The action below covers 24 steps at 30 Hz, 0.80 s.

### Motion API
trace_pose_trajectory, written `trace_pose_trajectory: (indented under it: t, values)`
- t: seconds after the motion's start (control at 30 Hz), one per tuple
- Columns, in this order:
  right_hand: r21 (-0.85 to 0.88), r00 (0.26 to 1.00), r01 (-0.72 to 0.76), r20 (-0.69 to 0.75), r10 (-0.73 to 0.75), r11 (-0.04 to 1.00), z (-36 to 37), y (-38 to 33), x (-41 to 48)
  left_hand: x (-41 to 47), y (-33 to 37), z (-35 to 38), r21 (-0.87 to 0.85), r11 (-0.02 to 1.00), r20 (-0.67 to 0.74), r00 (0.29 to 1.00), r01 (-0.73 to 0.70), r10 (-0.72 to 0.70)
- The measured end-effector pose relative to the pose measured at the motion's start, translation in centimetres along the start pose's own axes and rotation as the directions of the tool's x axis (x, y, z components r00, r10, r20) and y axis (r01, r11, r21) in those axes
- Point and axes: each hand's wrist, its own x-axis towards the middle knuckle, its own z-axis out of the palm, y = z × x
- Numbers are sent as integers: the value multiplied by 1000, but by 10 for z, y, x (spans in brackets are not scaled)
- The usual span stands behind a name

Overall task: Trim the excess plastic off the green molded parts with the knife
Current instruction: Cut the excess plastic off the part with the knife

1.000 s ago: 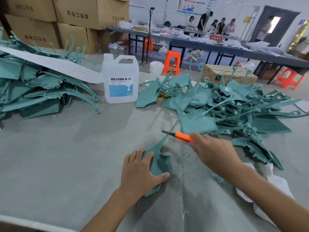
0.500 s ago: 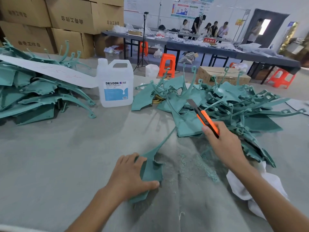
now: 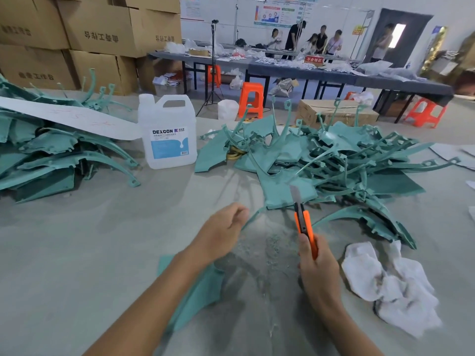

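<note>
Green molded part (image 3: 198, 296) is lying flat on the grey work table (image 3: 77, 253), mostly hidden under the left forearm; its thin curved arm is poking out past the left hand (image 3: 221, 232) toward the right-hand pile. Left hand is curling closed on that part, fingers wrapping its upper end, knuckles up. Right hand (image 3: 317, 268) is clamping the orange utility knife (image 3: 304, 224) in a fist, blade extended and pointing up and away, clear of the part, not touching it. Hands are sitting apart, a patch of pale plastic shavings (image 3: 272, 250) lying on the table between them.

Big heap of green parts (image 3: 334, 160) is sitting just beyond the knife tip. Second heap (image 3: 46, 155) is sitting far left with a white sheet (image 3: 77, 119) lying across its top. White DEXCON jug (image 3: 168, 132) is standing upright between the heaps. Crumpled white rag (image 3: 390, 283) is lying right of the right wrist. Stacked cardboard boxes (image 3: 90, 34) are filling the back left; people (image 3: 313, 41) are working at a long table (image 3: 334, 73) behind, orange stools (image 3: 252, 98) under it.
</note>
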Motion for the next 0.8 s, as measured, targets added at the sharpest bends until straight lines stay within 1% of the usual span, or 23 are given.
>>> trace_pose_trajectory:
  t: [0.07,0.13,0.23,0.33,0.47,0.6,0.73,0.8]
  values:
    - [-18,1000,10,-19,-10,1000,1,-1,-2,16,4,16,62,998,87,996,-25,19]
    - [-36,999,26,-26,-27,999,0,-1,-3,24,2,28,52,999,120,993,-4,-2]
    - [-36,1000,9,-20,-9,999,-1,-3,-3,26,-9,41,53,998,72,997,18,-22]
    - [-113,1000,21,-13,-23,993,-1,-6,-3,25,-16,46,106,994,30,999,22,-25]
    - [-219,998,31,-39,-41,975,-1,-5,-4,24,-19,48,70,997,1,1000,7,-8]
    - [-302,997,69,2,-72,951,1,-6,-6,24,-21,49,48,999,-8,1000,1,-1]
    - [-347,999,29,-27,-41,937,3,-8,-3,25,-22,49,40,999,-9,1000,6,-6]
    - [-307,998,22,-50,-39,951,3,-7,-2,25,-23,50,40,999,-11,1000,0,0]
